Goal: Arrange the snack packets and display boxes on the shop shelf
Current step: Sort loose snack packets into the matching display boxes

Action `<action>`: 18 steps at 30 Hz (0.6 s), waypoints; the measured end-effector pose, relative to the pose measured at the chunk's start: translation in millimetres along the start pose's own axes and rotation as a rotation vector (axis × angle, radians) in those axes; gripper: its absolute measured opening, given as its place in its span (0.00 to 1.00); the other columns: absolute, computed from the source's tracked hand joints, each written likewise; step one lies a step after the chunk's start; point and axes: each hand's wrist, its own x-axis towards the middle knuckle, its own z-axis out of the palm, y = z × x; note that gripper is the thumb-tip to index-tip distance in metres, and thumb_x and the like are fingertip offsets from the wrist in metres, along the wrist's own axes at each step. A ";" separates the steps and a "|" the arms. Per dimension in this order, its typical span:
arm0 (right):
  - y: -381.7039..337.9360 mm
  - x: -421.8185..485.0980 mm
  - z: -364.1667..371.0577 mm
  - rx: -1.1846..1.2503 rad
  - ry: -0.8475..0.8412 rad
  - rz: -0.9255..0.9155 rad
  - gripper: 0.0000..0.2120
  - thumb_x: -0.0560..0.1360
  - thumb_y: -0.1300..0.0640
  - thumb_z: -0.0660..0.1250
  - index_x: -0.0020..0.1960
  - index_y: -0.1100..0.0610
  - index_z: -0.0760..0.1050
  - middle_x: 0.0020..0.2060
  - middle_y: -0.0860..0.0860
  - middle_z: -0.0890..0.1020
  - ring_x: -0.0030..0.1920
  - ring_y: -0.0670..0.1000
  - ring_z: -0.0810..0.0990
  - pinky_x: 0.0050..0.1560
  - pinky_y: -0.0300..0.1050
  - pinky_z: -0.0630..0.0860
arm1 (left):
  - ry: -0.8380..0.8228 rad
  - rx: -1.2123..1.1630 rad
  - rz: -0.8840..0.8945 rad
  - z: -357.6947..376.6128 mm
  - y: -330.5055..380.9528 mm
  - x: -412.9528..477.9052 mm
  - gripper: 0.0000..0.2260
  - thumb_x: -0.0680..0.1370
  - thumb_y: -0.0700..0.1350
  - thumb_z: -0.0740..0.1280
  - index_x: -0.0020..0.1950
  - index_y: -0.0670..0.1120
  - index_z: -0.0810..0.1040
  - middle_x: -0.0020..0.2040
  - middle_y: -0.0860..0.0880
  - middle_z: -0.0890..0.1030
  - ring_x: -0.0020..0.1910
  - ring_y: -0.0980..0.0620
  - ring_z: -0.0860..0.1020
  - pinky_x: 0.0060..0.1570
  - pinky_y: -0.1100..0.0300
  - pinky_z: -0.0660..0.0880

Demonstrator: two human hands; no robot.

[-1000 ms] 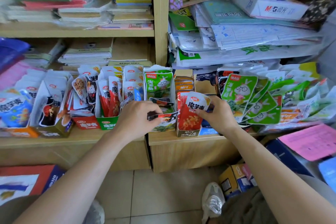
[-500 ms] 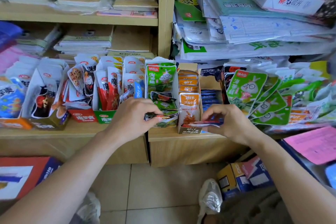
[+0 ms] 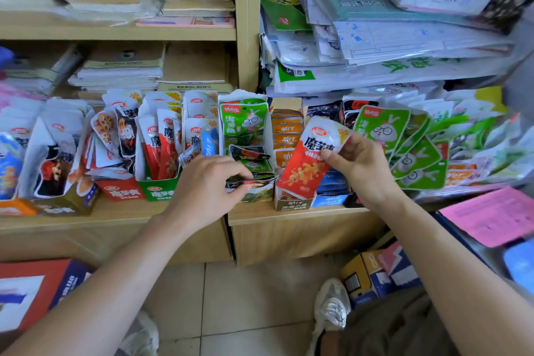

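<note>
Head view looks down on a wooden shop shelf [image 3: 121, 218] whose low ledge carries a crowded row of display boxes, with stacked notebooks [image 3: 118, 72] on the tier behind and a slumped heap of plastic-wrapped stationery [image 3: 390, 46] far right. The boxes stand shoulder to shoulder along the near edge, presumably so their printed fronts face a customer. Left of centre, a green display box [image 3: 157, 191] holds red packets upright; beside it a white box [image 3: 245, 136] shows a green seaweed packet at the back with smaller packets lying loose in front. To the right sits a narrow box of orange packets [image 3: 289, 139], and past it green packets [image 3: 404, 153] fan out in disorder. The left hand [image 3: 208, 185] pinches a small dark packet [image 3: 254, 183] at the front of the white box, likely steadying it. The right hand [image 3: 364, 170] grips the top corner of a red-and-white packet [image 3: 309, 159], held tilted above the orange box, seemingly to read it and choose its place.
</note>
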 end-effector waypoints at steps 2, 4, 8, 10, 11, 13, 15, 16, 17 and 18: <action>-6.2 0.7 -1.2 0.094 0.040 0.018 0.12 0.76 0.63 0.70 0.59 0.61 0.77 0.52 0.55 0.86 0.55 0.54 0.85 0.54 0.51 0.82 | -0.014 -0.015 -0.028 -2.1 2.3 -0.7 0.10 0.73 0.55 0.75 0.52 0.55 0.86 0.46 0.60 0.83 0.47 0.60 0.79 0.53 0.55 0.75; -11.1 -0.2 -2.4 0.156 0.039 0.029 0.13 0.77 0.63 0.69 0.61 0.63 0.75 0.53 0.58 0.85 0.55 0.57 0.84 0.54 0.54 0.82 | -0.023 -0.052 -0.061 -4.2 6.7 -1.6 0.14 0.72 0.60 0.73 0.54 0.56 0.85 0.49 0.62 0.83 0.49 0.63 0.78 0.54 0.59 0.72; -17.9 -3.4 1.5 0.235 -0.038 0.081 0.15 0.78 0.65 0.67 0.64 0.65 0.73 0.54 0.61 0.84 0.56 0.60 0.83 0.56 0.57 0.81 | -0.006 -0.315 -0.172 -7.7 22.6 -4.7 0.17 0.73 0.61 0.70 0.55 0.54 0.85 0.49 0.61 0.84 0.52 0.63 0.80 0.50 0.68 0.73; -20.2 -7.0 8.7 0.257 -0.089 0.098 0.16 0.78 0.67 0.66 0.65 0.64 0.73 0.54 0.62 0.84 0.54 0.60 0.84 0.56 0.57 0.80 | -0.008 -0.484 -0.231 -10.5 33.6 -6.9 0.12 0.75 0.54 0.74 0.57 0.52 0.85 0.48 0.59 0.85 0.51 0.62 0.81 0.49 0.70 0.73; -21.7 -10.2 13.5 0.262 -0.118 0.102 0.17 0.77 0.67 0.67 0.66 0.63 0.72 0.54 0.62 0.84 0.54 0.59 0.84 0.56 0.56 0.81 | -0.016 -0.564 -0.260 -13.0 40.1 -8.9 0.12 0.76 0.52 0.74 0.58 0.51 0.84 0.48 0.57 0.85 0.50 0.61 0.82 0.48 0.70 0.74; -24.0 -16.9 25.1 0.281 -0.174 0.110 0.19 0.76 0.66 0.67 0.67 0.61 0.72 0.54 0.62 0.84 0.53 0.59 0.83 0.56 0.56 0.80 | -0.023 -0.684 -0.300 -17.4 52.0 -14.7 0.15 0.75 0.53 0.73 0.60 0.51 0.83 0.48 0.56 0.86 0.49 0.60 0.83 0.48 0.68 0.76; -27.8 -23.6 37.8 0.317 -0.226 0.103 0.19 0.76 0.67 0.67 0.67 0.61 0.72 0.54 0.62 0.84 0.52 0.59 0.83 0.54 0.55 0.81 | -0.014 -0.769 -0.337 -20.6 59.1 -22.3 0.14 0.75 0.48 0.74 0.60 0.50 0.82 0.48 0.54 0.87 0.49 0.57 0.84 0.46 0.63 0.80; -30.3 -26.5 44.5 0.336 -0.247 0.097 0.19 0.77 0.68 0.66 0.67 0.62 0.72 0.53 0.62 0.84 0.51 0.59 0.83 0.52 0.53 0.81 | -0.010 -0.809 -0.367 -22.7 60.2 -26.7 0.12 0.76 0.44 0.74 0.59 0.49 0.82 0.49 0.53 0.87 0.48 0.54 0.85 0.46 0.61 0.81; -32.6 -28.6 50.6 0.347 -0.261 0.093 0.19 0.77 0.69 0.66 0.67 0.62 0.72 0.53 0.62 0.84 0.50 0.59 0.84 0.51 0.52 0.81 | -0.011 -0.844 -0.401 -25.1 59.8 -30.8 0.11 0.77 0.41 0.74 0.59 0.47 0.82 0.49 0.51 0.87 0.48 0.53 0.85 0.46 0.58 0.82; -34.3 -30.1 57.0 0.352 -0.273 0.091 0.18 0.78 0.69 0.66 0.67 0.63 0.72 0.53 0.63 0.84 0.50 0.59 0.84 0.50 0.52 0.81 | -0.010 -0.870 -0.435 -28.2 58.9 -34.9 0.10 0.77 0.39 0.73 0.58 0.45 0.82 0.49 0.50 0.87 0.48 0.52 0.86 0.46 0.57 0.82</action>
